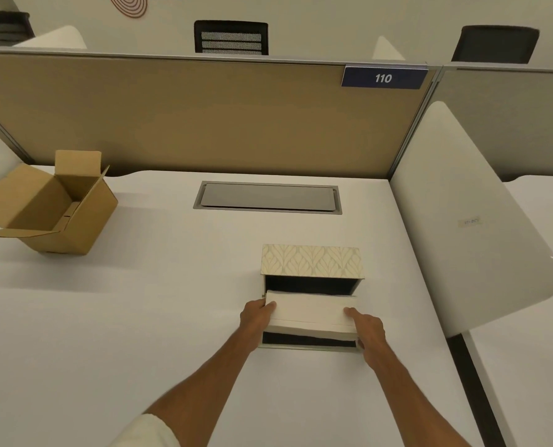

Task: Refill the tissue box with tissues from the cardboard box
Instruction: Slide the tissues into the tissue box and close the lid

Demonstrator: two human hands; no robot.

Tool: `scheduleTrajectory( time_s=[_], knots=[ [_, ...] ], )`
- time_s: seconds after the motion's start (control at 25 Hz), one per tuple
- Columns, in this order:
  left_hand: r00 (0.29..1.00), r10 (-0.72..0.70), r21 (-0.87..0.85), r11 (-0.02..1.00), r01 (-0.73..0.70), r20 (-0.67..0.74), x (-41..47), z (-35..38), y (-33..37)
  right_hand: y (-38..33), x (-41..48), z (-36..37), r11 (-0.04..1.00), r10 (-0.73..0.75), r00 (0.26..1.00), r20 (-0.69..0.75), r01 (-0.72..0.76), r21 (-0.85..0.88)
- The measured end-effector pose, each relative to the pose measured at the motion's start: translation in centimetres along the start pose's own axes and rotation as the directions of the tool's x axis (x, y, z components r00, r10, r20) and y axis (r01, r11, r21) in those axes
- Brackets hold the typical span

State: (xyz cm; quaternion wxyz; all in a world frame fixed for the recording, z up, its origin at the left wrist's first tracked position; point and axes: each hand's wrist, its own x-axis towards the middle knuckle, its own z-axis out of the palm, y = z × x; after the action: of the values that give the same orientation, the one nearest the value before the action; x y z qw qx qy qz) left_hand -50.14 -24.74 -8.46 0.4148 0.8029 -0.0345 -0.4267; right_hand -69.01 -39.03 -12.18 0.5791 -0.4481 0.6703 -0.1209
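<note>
A leaf-patterned tissue box [312, 261] lies on the white desk [139, 317] with its end open toward me, its dark inside showing. A white stack of tissues [310, 312] sits partly inside that opening. My left hand [257, 321] grips the stack's left end and my right hand [368, 333] grips its right end. The box's opened flap [307, 341] lies flat under the stack. A brown cardboard box [48, 208] stands at the far left with its flaps open; what shows of its inside looks empty.
A grey cable hatch [267, 197] is set into the desk behind the tissue box. A tan partition [204, 117] with a "110" sign [384, 78] closes the back. A white side divider [468, 221] rises on the right.
</note>
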Motion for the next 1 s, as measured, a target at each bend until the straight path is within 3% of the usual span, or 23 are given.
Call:
scheduleTrajectory(
  time_s=[0.36, 0.76, 1.0],
  knots=[
    [0.997, -0.054, 0.074, 0.996, 0.058, -0.063, 0.2, 0.7, 0.5, 0.0, -0.9, 0.5, 0.983, -0.147, 0.989, 0.023, 0.149, -0.11],
    [0.994, -0.052, 0.129, 0.99, 0.064, -0.096, 0.8, 0.3, 0.3, -0.4, -1.1, -0.2, 0.965, -0.157, 0.983, 0.097, 0.173, -0.199],
    [0.996, -0.053, 0.148, 0.987, 0.064, -0.073, 0.5, 0.1, 0.6, -0.5, -1.6, 0.4, 0.966, -0.172, 0.985, 0.03, 0.174, -0.19]
  ],
)
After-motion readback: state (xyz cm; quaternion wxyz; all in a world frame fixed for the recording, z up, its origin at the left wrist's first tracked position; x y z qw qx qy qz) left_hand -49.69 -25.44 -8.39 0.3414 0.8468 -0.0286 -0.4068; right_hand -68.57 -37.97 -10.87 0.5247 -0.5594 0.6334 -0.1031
